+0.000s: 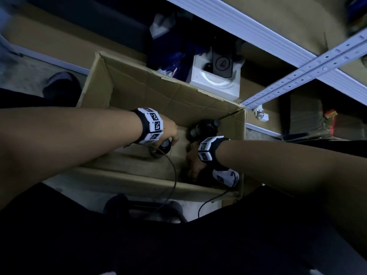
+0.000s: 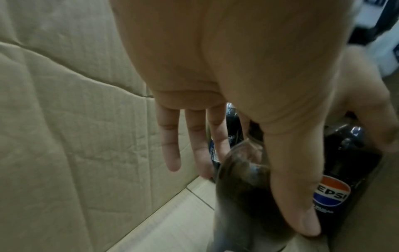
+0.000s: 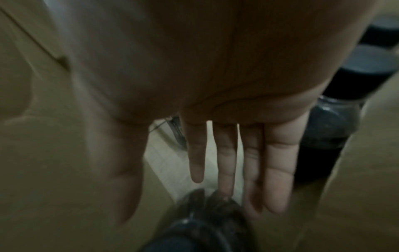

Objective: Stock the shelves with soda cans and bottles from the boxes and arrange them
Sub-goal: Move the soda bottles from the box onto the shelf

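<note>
Both hands are down inside the cardboard box point(image 1: 139, 84) at frame centre of the head view. The left hand point(image 1: 168, 133) has its thumb and fingers curled round a dark soda bottle point(image 2: 244, 192); the left wrist view shows the thumb pressed along its shoulder. The right hand point(image 1: 195, 162), fingers straight and apart, reaches toward another bottle top point(image 3: 207, 220) at the bottom of its wrist view without gripping it. At least 2 more bottles point(image 1: 206, 126) stand in the box's right corner. The shelf point(image 1: 268, 22) at upper right shows no sodas where visible, so stocking looks far from finished.
</note>
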